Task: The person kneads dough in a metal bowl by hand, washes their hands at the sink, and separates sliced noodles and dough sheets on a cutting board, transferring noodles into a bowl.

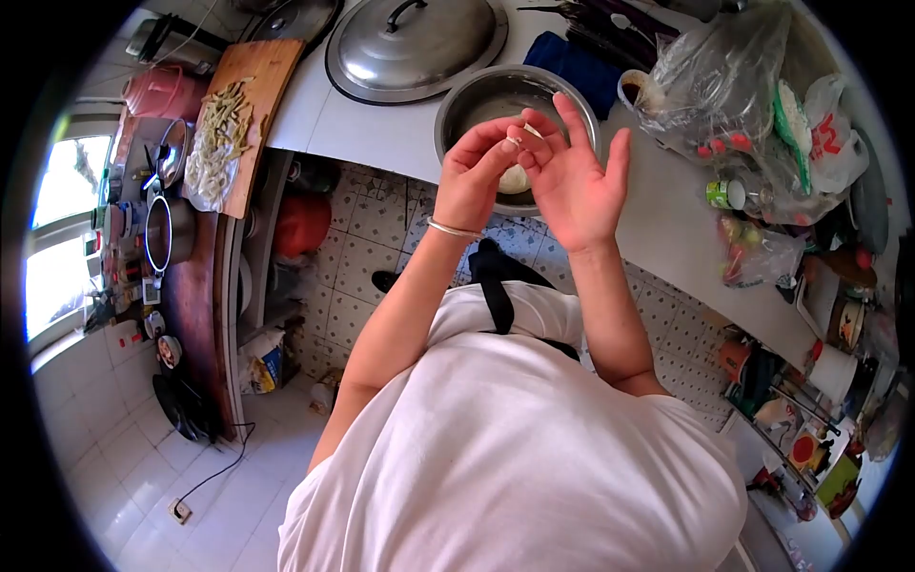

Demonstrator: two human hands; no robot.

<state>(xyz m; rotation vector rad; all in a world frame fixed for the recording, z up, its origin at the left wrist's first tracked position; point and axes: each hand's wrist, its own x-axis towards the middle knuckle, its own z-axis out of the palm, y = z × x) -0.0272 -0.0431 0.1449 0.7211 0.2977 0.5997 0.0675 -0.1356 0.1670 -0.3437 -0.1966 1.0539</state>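
Note:
Both hands are raised over a steel bowl [452,107] on the white counter. My left hand [474,173], with a bracelet at the wrist, has its thumb and fingers pinched together at the fingers of the other hand; a small whitish bit shows there. My right hand [581,186] is spread with its palm up, its thumb and some fingers stretched out. Pale dough [515,179] lies in the bowl below, partly hidden by the hands.
A large steel lid [410,48] lies left of the bowl, a dark blue cloth [572,71] behind it. Plastic bags [724,95] and a green can [722,194] stand right. On the far left, a wooden board [255,114] carries cut food pieces.

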